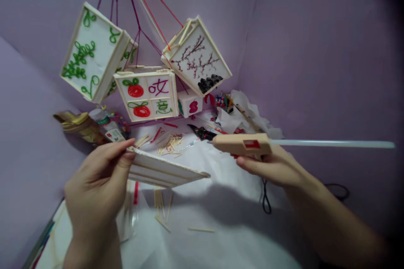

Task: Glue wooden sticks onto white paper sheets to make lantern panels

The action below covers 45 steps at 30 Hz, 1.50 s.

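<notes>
My left hand pinches one corner of a white panel edged with thin wooden sticks, held tilted above the table. A beige glue gun is gripped in my right hand, its handle mostly hidden by the fingers. Out of its back sticks a long translucent glue stick. The gun's nozzle points left, above and apart from the panel's right end. Below the panel, several loose wooden sticks lie on the white table covering.
Stick-framed lanterns hang from red and purple cords at the back. A pile of small sticks, black-handled pliers, a white bottle and crumpled paper lie beneath them. A dark cord loop hangs below the glue gun.
</notes>
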Each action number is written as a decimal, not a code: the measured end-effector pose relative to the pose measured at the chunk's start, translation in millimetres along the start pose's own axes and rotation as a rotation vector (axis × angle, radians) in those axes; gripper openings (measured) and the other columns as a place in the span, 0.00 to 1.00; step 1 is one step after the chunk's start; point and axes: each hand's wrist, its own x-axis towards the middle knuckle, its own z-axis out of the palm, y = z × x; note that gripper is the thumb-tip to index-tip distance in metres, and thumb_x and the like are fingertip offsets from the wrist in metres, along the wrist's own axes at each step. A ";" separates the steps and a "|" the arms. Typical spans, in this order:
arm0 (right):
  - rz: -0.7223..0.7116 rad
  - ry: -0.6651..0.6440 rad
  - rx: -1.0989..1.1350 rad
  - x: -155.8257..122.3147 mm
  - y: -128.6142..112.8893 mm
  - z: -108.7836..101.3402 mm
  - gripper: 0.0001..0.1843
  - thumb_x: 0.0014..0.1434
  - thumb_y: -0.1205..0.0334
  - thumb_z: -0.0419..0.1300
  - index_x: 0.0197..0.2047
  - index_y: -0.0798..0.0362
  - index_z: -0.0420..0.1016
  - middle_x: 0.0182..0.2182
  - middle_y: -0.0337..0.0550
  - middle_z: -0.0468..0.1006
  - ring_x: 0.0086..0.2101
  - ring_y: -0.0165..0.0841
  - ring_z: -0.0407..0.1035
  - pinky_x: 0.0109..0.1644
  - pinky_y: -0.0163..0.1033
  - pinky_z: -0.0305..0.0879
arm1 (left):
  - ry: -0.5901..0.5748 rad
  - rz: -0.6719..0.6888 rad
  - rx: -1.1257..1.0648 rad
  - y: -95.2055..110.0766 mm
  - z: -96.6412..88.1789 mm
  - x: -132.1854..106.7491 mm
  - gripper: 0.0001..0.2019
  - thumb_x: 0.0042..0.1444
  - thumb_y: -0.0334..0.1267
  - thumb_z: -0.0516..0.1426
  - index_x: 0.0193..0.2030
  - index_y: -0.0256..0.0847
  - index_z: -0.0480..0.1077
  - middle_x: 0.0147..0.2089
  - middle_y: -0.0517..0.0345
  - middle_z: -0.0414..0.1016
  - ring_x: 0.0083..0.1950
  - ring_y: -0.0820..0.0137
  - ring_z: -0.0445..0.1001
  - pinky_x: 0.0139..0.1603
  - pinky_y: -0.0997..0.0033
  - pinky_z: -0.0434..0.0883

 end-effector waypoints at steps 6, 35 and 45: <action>0.074 -0.125 -0.181 1.5 -1.0 19.1 0.16 0.54 0.49 0.57 0.36 0.52 0.77 0.31 0.45 0.78 0.33 0.41 0.73 0.34 0.41 0.69 | 0.069 0.064 -0.018 1.2 -4.0 0.7 0.16 0.53 0.33 0.65 0.45 0.59 0.79 0.40 0.65 0.81 0.40 0.72 0.78 0.45 0.72 0.72; 0.090 -0.116 -0.215 -2.5 17.4 59.8 0.15 0.58 0.50 0.57 0.35 0.50 0.80 0.27 0.42 0.79 0.28 0.38 0.72 0.30 0.40 0.71 | -0.021 -0.045 0.063 -6.5 -15.7 7.2 0.10 0.54 0.38 0.65 0.43 0.54 0.80 0.41 0.63 0.82 0.41 0.69 0.80 0.44 0.69 0.74; 0.042 -0.136 -0.207 -1.1 14.7 60.9 0.15 0.58 0.53 0.56 0.41 0.49 0.81 0.34 0.44 0.82 0.35 0.41 0.75 0.38 0.44 0.74 | -0.034 -0.022 0.069 -5.8 -16.4 7.8 0.10 0.54 0.37 0.65 0.43 0.54 0.80 0.41 0.64 0.82 0.40 0.70 0.79 0.44 0.70 0.74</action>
